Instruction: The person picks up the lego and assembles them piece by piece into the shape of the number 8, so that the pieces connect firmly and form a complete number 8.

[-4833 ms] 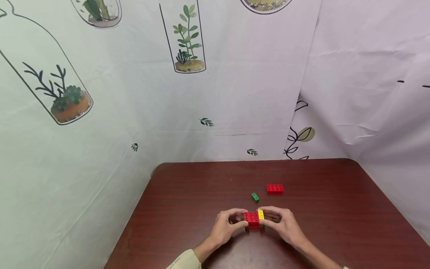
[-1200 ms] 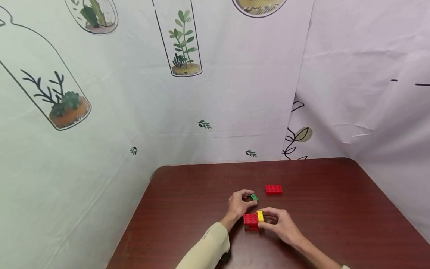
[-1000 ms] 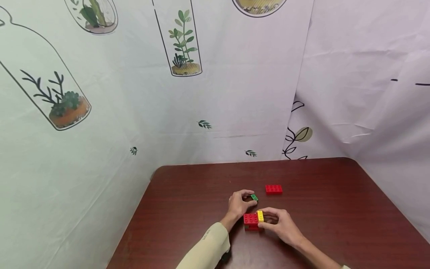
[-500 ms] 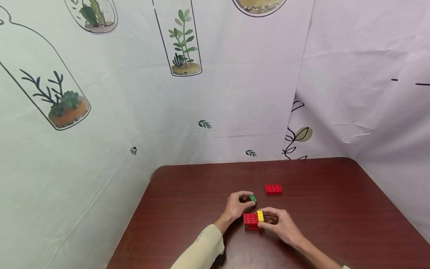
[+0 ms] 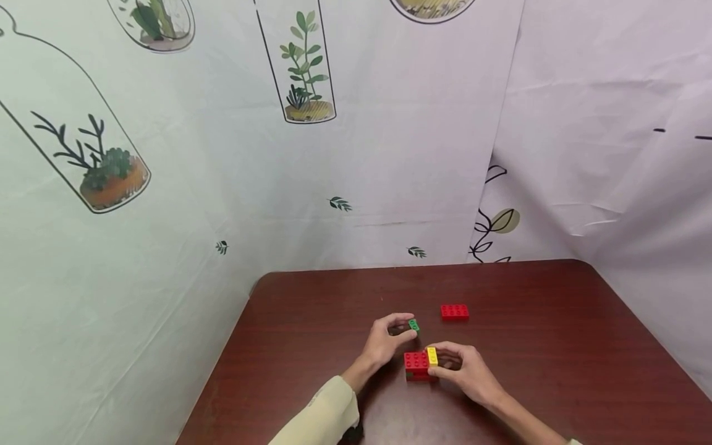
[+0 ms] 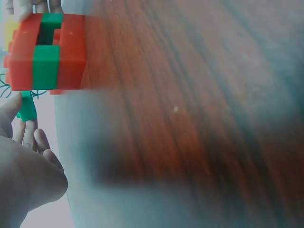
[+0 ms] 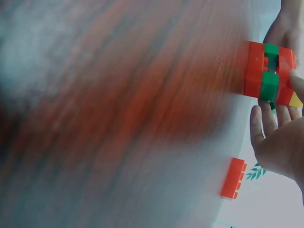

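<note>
My left hand (image 5: 384, 341) pinches a small green two-stud brick (image 5: 414, 325) between thumb and fingers, just behind the brick stack. The stack has a red base, small green bricks (image 6: 46, 66) in the middle layer with a gap between them, and a red brick (image 5: 416, 360) on top. A yellow two-stud brick (image 5: 432, 356) sits on the right end of that top. My right hand (image 5: 466, 371) grips the stack at this end, thumb in front and fingers behind. In the right wrist view the thumb lies against the upper red brick (image 7: 285, 78).
A loose red eight-stud brick (image 5: 455, 312) lies behind the stack, to the right. Everything stands on a dark reddish-brown table (image 5: 311, 309). Behind its far edge hangs a pale cloth (image 5: 389, 154) printed with plants.
My left hand has let go of the stack, reached back to the green brick and taken hold of it, drawing it slightly left. My right hand has stayed at the stack.
</note>
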The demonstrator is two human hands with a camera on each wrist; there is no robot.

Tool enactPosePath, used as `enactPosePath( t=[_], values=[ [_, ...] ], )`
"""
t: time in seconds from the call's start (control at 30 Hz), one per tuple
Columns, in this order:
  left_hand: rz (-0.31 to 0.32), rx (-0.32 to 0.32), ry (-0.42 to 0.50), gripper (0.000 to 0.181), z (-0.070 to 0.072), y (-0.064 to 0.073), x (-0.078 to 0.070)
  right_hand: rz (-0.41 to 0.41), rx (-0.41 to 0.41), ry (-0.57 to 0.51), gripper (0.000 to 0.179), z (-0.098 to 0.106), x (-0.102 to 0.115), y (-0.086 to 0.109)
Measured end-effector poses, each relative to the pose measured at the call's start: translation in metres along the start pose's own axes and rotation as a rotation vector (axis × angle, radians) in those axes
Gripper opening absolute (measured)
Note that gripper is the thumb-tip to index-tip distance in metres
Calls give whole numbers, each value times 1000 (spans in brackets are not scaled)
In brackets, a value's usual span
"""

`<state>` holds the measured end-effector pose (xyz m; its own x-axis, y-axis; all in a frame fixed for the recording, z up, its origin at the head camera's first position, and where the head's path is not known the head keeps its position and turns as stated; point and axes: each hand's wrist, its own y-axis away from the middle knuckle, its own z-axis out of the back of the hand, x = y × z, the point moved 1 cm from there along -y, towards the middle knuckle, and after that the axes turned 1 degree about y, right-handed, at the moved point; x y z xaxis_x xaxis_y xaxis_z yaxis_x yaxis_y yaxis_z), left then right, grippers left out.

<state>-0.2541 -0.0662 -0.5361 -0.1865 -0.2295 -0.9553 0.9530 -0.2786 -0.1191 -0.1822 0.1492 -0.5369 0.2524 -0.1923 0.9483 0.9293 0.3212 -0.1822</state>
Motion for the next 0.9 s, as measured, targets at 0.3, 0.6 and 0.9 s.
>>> enactPosePath(
  t=[0.3,0.6,0.9],
  values=[
    [-16,2,4,33,10,16,-9,19,22,-7,43,0,0,0],
    [-50,15,21,31,18,28,-15,-25,10,-27,44,4,6,0],
    [-31,61,67,33,22,44,-17,1,-3,-31,43,4,7,1]
  ],
)
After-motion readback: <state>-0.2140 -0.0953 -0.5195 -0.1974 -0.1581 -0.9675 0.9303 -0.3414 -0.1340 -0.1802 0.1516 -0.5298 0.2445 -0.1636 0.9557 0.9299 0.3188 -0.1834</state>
